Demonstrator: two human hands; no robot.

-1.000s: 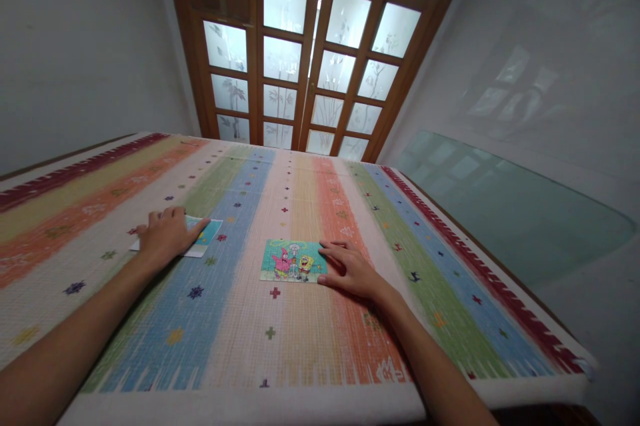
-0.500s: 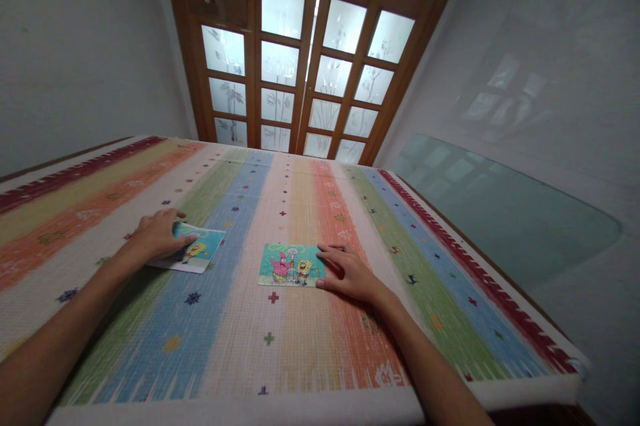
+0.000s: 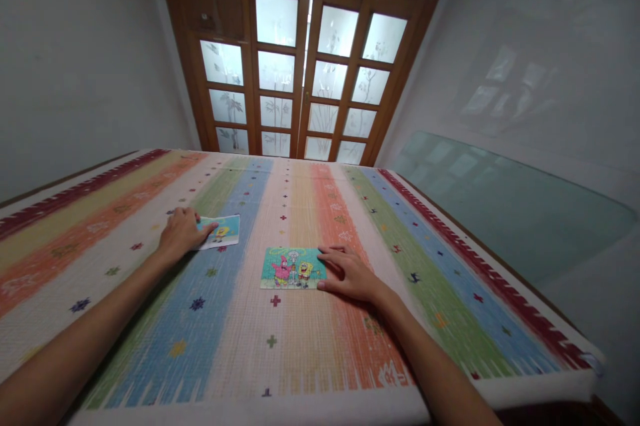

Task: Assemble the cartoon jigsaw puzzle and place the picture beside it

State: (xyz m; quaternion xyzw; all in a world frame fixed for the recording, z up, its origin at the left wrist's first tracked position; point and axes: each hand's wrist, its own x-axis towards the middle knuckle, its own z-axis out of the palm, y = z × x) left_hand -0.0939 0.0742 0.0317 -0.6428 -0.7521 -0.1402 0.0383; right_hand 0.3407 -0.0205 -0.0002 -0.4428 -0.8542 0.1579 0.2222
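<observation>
A small cartoon jigsaw puzzle (image 3: 293,267) lies flat in the middle of the striped cloth. My right hand (image 3: 349,272) rests flat against its right edge, fingers stretched toward it. Further left, my left hand (image 3: 183,231) grips the left end of a flat cartoon picture card (image 3: 223,231), fingers curled over its edge. The card lies on the blue and green stripes, a little farther back than the puzzle.
The table (image 3: 310,373) is covered by a multicoloured striped cloth. A wooden double door with frosted glass panes (image 3: 295,79) stands behind it. A glass sheet (image 3: 500,206) leans at the right wall.
My left hand has slid the picture card to the right and farther back, closer to the puzzle. My right hand has stayed at the puzzle's right edge.
</observation>
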